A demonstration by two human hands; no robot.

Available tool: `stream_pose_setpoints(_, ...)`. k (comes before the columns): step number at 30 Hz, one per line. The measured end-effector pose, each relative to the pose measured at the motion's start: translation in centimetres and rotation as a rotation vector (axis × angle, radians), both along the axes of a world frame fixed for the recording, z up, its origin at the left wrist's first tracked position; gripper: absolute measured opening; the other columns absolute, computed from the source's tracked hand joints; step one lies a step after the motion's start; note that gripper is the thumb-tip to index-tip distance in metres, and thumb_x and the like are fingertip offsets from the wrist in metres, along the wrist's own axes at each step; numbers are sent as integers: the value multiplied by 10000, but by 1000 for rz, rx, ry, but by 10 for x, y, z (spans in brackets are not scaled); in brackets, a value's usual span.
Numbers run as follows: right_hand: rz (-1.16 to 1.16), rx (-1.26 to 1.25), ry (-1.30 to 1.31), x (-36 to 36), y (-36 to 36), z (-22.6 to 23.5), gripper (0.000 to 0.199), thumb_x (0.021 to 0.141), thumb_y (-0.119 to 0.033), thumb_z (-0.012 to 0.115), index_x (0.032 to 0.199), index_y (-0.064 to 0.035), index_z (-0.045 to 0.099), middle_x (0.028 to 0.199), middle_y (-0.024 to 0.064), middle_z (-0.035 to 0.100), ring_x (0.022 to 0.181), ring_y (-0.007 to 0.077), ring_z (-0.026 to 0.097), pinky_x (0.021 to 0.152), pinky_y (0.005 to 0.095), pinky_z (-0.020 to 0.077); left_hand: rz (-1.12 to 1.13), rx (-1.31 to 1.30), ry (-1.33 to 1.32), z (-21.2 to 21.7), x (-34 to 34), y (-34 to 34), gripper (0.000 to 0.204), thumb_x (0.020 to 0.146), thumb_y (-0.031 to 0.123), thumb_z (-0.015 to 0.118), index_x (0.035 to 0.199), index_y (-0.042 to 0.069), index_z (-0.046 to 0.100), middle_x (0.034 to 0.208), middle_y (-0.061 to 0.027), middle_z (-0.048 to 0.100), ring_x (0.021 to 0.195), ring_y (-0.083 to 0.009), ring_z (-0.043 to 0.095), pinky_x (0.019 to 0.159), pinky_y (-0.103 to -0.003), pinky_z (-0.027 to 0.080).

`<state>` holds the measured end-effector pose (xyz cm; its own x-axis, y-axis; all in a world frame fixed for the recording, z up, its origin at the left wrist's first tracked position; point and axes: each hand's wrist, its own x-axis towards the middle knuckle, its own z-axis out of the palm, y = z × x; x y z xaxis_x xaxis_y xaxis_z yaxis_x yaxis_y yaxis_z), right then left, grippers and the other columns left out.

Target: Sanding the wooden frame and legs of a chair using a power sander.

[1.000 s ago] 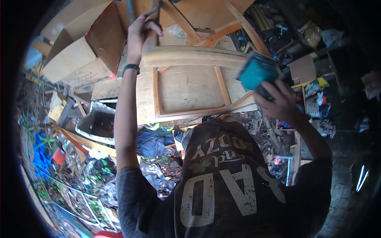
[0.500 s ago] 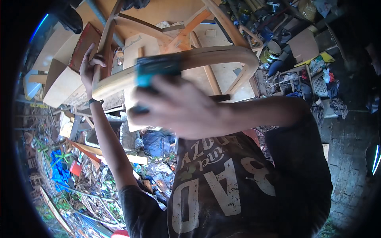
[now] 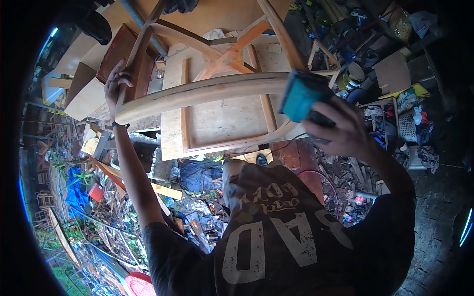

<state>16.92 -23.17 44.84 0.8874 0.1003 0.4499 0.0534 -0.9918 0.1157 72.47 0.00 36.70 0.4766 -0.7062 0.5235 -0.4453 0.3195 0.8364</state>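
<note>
A bare wooden chair frame (image 3: 212, 92) with crossed braces is propped over a pale board (image 3: 222, 121). My left hand (image 3: 116, 85) wraps round its upright at the left corner, index finger pointing up along the wood. In my right hand (image 3: 343, 126) is a teal power sander (image 3: 302, 97), its dark pad against the right end of the curved rail. Where the pad meets the wood is partly hidden by the sander body. A thin cord runs below the sander.
Cardboard-like panels and a reddish box (image 3: 118, 54) stand at the left. Tins (image 3: 353, 74), a grey crate (image 3: 407, 126) and rags crowd the right side. Litter and scraps (image 3: 197, 222) cover the ground below, with a pink hoop (image 3: 326, 175) near my right side.
My right hand has carried the sander rightward along the curved rail, from near its left part to its right end. My left hand keeps its hold on the frame.
</note>
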Motion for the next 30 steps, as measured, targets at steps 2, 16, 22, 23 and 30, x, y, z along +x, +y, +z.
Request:
stream_pose_setpoints(2, 20, 113, -78, 42, 27, 5, 460, 596, -159, 819, 1028, -239, 682, 1106, 5, 563, 913, 228, 601, 569, 308, 523, -11, 2, -45, -1, 4, -1, 574, 1038, 311, 472, 1441, -98, 462, 776, -100, 640, 867, -145, 594, 941, -282, 405)
stream_pose_setpoints(16, 254, 201, 98, 193, 130, 40, 350, 720, -133, 760, 1056, -163, 668, 1101, 74, 566, 831, 179, 550, 575, 322, 370, -85, 34, 203, 2, 17, 1, 508, 1046, 200, 398, 1421, -139, 448, 810, -134, 652, 869, -189, 618, 906, -288, 442)
stream_pose_setpoints(22, 118, 56, -76, 45, 3, 8, 434, 634, -129, 820, 1026, -272, 701, 1093, -2, 609, 886, 184, 630, 525, 264, 518, -28, 32, 142, 8, 3, -16, 526, 1037, 233, 410, 1404, -138, 474, 742, -114, 644, 875, -178, 611, 930, -282, 433)
stream_pose_setpoints(23, 78, 45, -62, 22, -12, 6, 440, 600, -160, 855, 1000, -257, 701, 1081, 3, 616, 882, 194, 645, 563, 296, 568, -5, 35, 132, 10, 2, -20, 526, 1037, 233, 410, 1404, -138, 474, 742, -114, 644, 875, -178, 611, 930, -282, 433)
stream_pose_setpoints(30, 4, 71, 61, 1, -18, 7, 491, 590, -116, 823, 1040, -276, 711, 1154, 11, 602, 919, 220, 645, 635, 369, 587, -3, 4, 312, 3, 10, -27, 587, 1027, 301, 380, 1411, -135, 462, 749, -102, 640, 859, -171, 610, 912, -271, 439)
